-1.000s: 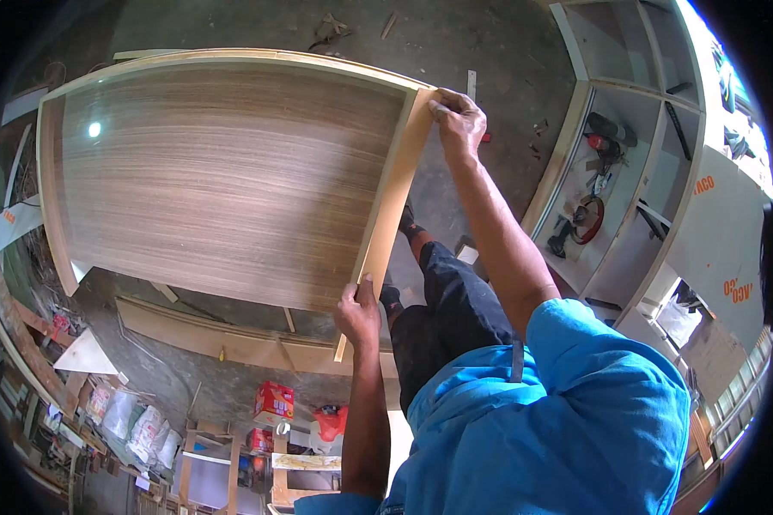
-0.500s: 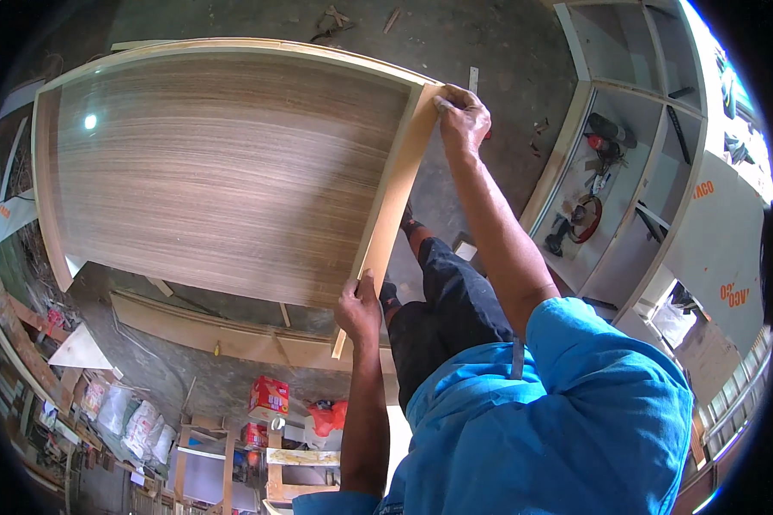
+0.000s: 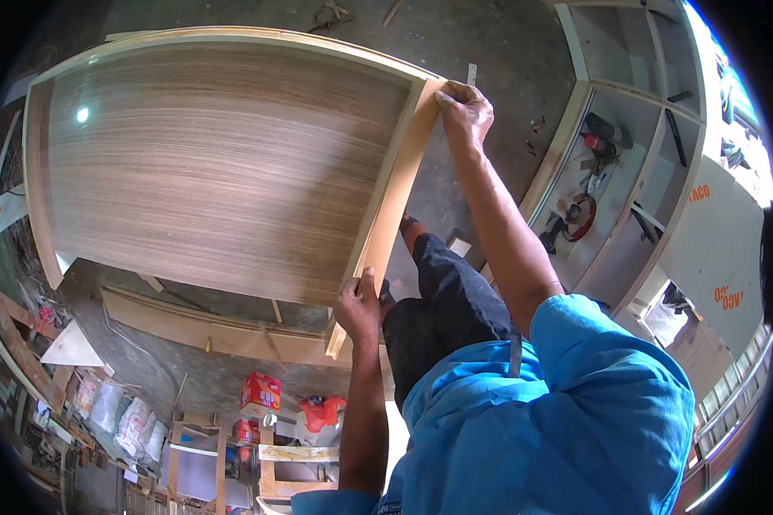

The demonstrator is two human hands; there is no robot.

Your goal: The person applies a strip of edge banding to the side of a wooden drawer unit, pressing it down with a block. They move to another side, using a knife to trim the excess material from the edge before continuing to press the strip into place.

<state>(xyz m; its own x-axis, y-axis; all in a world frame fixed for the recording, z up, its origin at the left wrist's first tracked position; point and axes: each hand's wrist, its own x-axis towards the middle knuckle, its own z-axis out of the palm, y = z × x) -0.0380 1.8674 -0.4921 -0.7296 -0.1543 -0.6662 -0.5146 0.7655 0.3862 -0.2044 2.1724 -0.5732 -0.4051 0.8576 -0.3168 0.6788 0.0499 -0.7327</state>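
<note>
A large wood-grain panel (image 3: 223, 163) with a shiny surface lies in front of me, framed along its edges by pale wood. Along its right edge runs a long narrow wooden strip (image 3: 410, 167). My right hand (image 3: 465, 113) grips the strip's far end at the panel's corner, fingers closed over it. Nearer to me, my left hand (image 3: 359, 307) pinches the strip a little short of its near end, thumb up. At the near end the strip sits slightly apart from the frame's edge; farther up it lies along it.
On the right stands an open cabinet carcass (image 3: 567, 120) with tools inside. Long boards (image 3: 240, 339) lie beyond the panel's near side. Red boxes (image 3: 260, 393), filled sacks (image 3: 133, 425) and wooden frames (image 3: 221, 463) are at the lower left. Scraps (image 3: 333, 13) lie on the floor.
The view has shifted slightly. The strip's near end now shows a narrow gap from the frame's edge. Both hands keep their hold on the strip.
</note>
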